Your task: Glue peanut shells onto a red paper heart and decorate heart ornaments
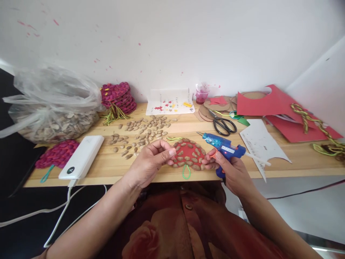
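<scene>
A red heart-shaped piece (188, 154) partly covered with glued seeds lies at the front edge of the wooden table (296, 158), a green loop (185, 172) hanging from its tip. My left hand (153, 158) is closed, fingers pinched together at the piece's left edge. My right hand (231, 169) grips a blue glue gun (223, 145), its nozzle pointing left above the piece, while its fingertips touch the piece's right edge. Loose seeds (145, 131) are scattered just behind.
A plastic bag of seeds (51, 108) sits at far left, with a white power bank (82, 156) and a finished purple piece (58, 153) beside it. A stack of purple pieces (118, 95), black scissors (223, 124), red paper (272, 104) and white paper (261, 142) lie behind.
</scene>
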